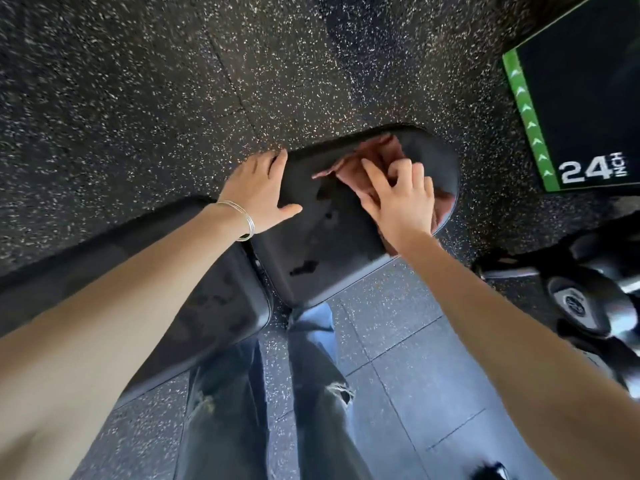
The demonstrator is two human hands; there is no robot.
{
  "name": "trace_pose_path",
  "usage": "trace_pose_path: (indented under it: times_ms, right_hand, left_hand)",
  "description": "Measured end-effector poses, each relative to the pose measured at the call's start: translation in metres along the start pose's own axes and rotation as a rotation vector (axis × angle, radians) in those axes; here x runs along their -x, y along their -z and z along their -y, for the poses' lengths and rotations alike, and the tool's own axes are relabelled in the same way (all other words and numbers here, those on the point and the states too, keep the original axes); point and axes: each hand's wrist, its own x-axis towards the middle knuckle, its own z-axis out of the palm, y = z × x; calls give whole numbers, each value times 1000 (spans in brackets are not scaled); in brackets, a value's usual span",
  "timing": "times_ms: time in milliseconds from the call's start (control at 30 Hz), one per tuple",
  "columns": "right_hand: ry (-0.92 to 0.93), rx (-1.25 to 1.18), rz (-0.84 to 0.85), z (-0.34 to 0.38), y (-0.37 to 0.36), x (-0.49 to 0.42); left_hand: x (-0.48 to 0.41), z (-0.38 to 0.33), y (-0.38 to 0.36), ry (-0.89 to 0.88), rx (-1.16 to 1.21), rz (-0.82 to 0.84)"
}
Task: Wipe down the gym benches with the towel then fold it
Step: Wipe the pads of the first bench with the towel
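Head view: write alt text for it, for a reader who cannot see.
Seen from above, a person's right hand bunches a pinkish towel on a black gym bench pad while the left hand rests on the pad's edge. A box marked 24 INCH and dumbbells sit to the right.

"24 INCH" in white on black green-edged box (581,109).

Bright, even light, with faint shadows. The glossy black surface (332,237) mirrors the pink towel (377,154) at its right rim. Beyond the surface the speckled floor (138,98) smears with blur; dumbbells (588,299) right of it are soft. Wide-angle stretching grows on the surface's near side.
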Motion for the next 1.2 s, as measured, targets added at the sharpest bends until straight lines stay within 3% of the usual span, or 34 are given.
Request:
trace_pose_path:
  times_ms: [167,333,467,800,967,1200]
  right_hand:
    - [-243,6,-6,-34,2,-46]
    - [-482,-86,-190,-10,-11,31]
    - [-410,-57,-180,-8,-14,58]
    - [-411,-120,-158,-43,-1,-50]
    - [-466,-145,-305,-39,-9,-8]
    - [-380,-124,-323,-37,-27,53]
  left_hand:
    - [-9,-6,4,22,51,27]
    - [-9,-12,5,37,16,14]
    - [-10,-15,5,67,67,3]
    - [-11,-11,-1,66,111,-3]
    - [-12,-12,-1,77,119,-16]
    - [-9,-12,-4,88,54,-21]
